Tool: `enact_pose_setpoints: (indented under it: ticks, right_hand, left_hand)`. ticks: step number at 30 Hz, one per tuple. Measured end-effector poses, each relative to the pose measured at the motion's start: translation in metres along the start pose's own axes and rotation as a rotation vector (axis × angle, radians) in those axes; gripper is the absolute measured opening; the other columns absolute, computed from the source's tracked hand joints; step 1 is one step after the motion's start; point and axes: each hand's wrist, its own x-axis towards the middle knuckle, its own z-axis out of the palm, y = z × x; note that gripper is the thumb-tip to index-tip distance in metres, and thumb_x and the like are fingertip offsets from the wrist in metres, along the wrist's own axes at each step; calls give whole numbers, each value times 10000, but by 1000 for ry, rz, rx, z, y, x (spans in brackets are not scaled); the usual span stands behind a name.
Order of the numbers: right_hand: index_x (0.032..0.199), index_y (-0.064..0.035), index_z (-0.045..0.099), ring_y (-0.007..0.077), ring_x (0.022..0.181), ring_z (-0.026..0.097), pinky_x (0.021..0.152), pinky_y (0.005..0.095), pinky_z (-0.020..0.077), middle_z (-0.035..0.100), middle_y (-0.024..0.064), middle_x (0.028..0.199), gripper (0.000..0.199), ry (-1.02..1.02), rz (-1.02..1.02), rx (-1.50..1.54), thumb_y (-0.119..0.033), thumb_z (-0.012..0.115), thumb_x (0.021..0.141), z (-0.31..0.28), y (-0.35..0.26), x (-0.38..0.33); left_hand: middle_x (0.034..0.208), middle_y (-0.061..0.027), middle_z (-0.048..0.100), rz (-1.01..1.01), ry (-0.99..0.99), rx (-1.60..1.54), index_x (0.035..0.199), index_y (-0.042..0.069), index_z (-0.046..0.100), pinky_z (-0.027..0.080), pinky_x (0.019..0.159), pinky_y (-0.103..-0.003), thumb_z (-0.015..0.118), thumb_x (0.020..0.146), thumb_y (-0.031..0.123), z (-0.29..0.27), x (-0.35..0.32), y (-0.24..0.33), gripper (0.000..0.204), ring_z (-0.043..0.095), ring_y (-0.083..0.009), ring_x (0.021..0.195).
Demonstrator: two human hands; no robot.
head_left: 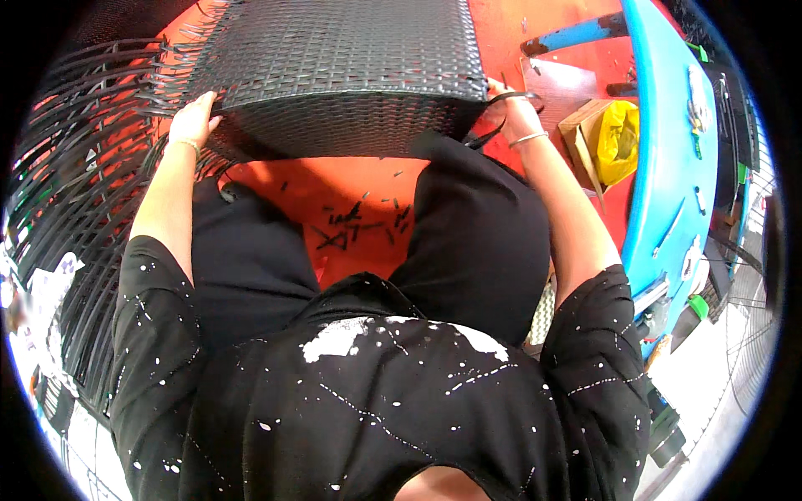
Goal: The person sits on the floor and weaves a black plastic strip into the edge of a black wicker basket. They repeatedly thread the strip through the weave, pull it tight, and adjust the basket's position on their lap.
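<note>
A large black woven rattan piece (342, 63) stands before me, its near end resting by my knees. Loose strands fan out from its left side. My left hand (194, 121) is closed on the near left corner, thumb on the front and fingers on the top edge. At the near right corner, my right hand (508, 104) grips the edge, its fingers partly hidden. A loose black rattan strand (493, 134) loops around beside that hand; I cannot tell whether it is held too.
Long loose strands (92, 167) spread widely on the left. Short black offcuts (342, 238) litter the red floor (359, 175) between my legs. To the right, a blue table (668, 167) carries small tools; beside it sit a cardboard box (581, 138) and a yellow bag (618, 142).
</note>
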Motion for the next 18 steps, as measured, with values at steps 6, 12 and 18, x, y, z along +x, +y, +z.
enact_pose_setpoints:
  ticks: [6,12,18]
  right_hand:
    - [1376,-119,523,95,910,595,603,263,491,612,-7,1066,409,-307,192,158,-206,531,976,-24,67,35]
    - [1376,-59,505,245,951,634,809,386,508,622,120,1271,449,-590,-204,-1146,-162,468,940,4,50,49]
    - [1169,-30,613,381,916,653,775,466,518,674,218,1080,343,-151,117,-1455,-240,496,924,-77,62,4]
  left_hand:
    - [1470,-62,457,-285,-112,170,1418,116,407,419,1052,-458,662,886,344,3,5,31,633,477,-239,1314]
    - [1465,-140,456,-95,57,12,1361,72,482,389,1093,-405,686,854,364,-12,-18,73,619,452,-288,1336]
    - [1301,-185,583,209,-264,-390,1206,51,608,424,1059,-397,690,872,307,-48,-44,113,429,544,-340,1223]
